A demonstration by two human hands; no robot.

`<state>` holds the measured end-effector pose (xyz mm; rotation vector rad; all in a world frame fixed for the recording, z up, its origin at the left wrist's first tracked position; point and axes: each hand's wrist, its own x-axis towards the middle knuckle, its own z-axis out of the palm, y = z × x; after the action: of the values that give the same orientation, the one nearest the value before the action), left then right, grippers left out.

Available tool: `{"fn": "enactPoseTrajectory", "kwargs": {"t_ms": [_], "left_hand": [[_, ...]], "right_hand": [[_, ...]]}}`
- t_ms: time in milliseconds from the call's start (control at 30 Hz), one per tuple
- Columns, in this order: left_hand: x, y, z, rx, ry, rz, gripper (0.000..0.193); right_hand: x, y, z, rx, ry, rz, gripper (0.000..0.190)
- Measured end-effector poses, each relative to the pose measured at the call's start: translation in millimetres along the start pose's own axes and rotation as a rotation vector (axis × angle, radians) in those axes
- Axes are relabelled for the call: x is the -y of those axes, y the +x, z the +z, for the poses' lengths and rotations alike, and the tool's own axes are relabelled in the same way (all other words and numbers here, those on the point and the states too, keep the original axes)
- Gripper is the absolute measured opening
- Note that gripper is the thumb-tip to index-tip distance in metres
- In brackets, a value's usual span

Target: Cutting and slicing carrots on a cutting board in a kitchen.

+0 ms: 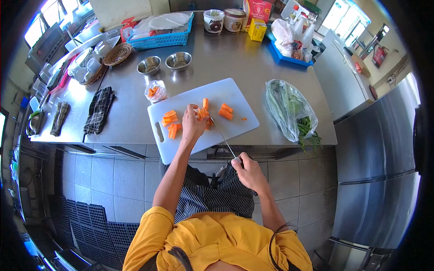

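Observation:
My right hand (pixel 250 172) grips the handle of a kitchen knife (pixel 223 138). Its blade slants up and left across the near edge of a white cutting board (pixel 200 144), with the tip at the carrot pieces (pixel 203 113) near the board's middle. Around those pieces curl the fingers of my left hand (pixel 194 124), which partly hides them. Cut carrot chunks (pixel 170 118) lie left of that hand, with more carrot sticks (pixel 174 130) just below. Two thick carrot pieces (pixel 226 111) rest to the right, and a small scrap sits beyond them.
Behind the board stand a plastic bag of carrot pieces (pixel 156 90) and two steel bowls (pixel 149 65). A bag of green vegetables (pixel 290 108) lies right, its leaves over the steel counter's (pixel 234 57) edge. Checked cloths (pixel 99 111) lie left; a blue tray (pixel 291 58) stands back right.

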<state>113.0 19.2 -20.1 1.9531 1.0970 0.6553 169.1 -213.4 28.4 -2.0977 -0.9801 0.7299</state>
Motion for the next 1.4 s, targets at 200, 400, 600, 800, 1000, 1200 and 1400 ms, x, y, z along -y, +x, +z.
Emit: {"fn": "enactPoseTrajectory", "kwargs": {"t_ms": [200,400,600,800,1000,1200,1400], "left_hand": [[11.3,8.9,5.1,-0.036,0.107,0.111,0.05],[7.2,11.5,-6.8,0.022,0.048,0.051,0.049],[7.1,9.8,-22.5,0.046,-0.045,-0.03,0.048],[7.2,10.5,-26.6,0.066,-0.012,-0.113,0.039],[3.5,11.7,-15.4,0.03,0.13,-0.034,0.042],[2.6,11.9,-10.1,0.044,0.184,0.007,0.044],[15.2,15.9,-12.5,0.018,0.176,-0.005,0.042]], "right_hand": [[-13.5,1.7,-2.0,0.03,0.094,-0.008,0.031],[-15.8,-0.2,-8.3,0.067,0.163,0.035,0.031],[-17.4,0.7,-5.1,0.102,0.171,0.026,0.032],[-5.8,0.1,-8.3,0.087,0.159,-0.004,0.031],[-7.8,4.3,-6.9,0.164,0.121,0.056,0.035],[-2.7,2.7,-10.1,0.168,0.14,0.089,0.036],[-3.0,5.8,-7.0,0.181,0.137,0.05,0.036]]}}
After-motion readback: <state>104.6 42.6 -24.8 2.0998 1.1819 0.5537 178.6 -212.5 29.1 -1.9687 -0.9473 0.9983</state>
